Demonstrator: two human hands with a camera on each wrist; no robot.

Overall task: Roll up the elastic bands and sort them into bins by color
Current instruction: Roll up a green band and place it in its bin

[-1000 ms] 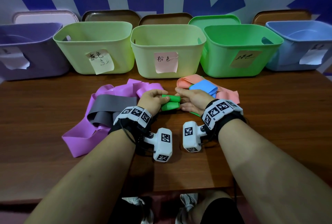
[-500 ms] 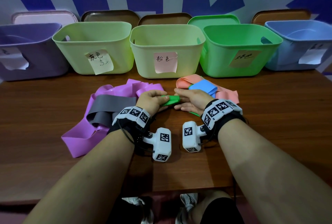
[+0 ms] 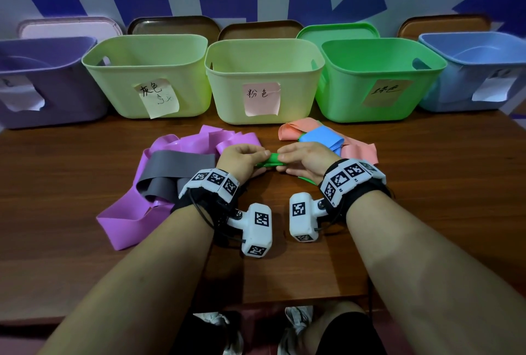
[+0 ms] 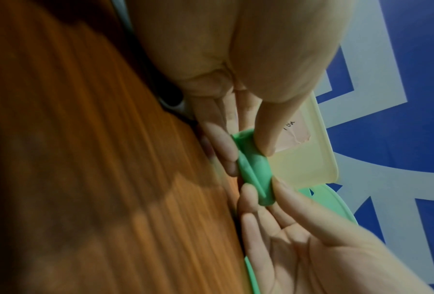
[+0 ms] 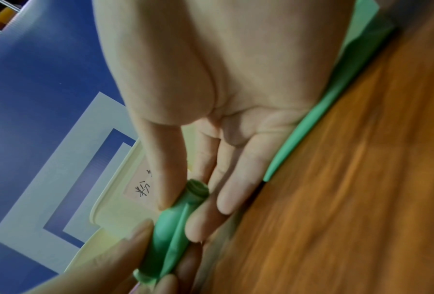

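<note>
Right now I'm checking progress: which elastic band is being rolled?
The green band, pinched between the left hand and right hand; purple, grey, pink and blue bands lie loose.

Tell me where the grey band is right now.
In the head view the grey band lies on the purple band, left of the left hand.

**Wrist rigs and clothing worn**

Both forearms are left bare. A black strap ringed with white blocks bearing black square codes is worn on each wrist (image 3: 212,184) (image 3: 351,181). White coded camera housings (image 3: 256,229) (image 3: 303,216) are attached by screws, with thin black cables. White shoes (image 3: 296,326) are worn.
</note>
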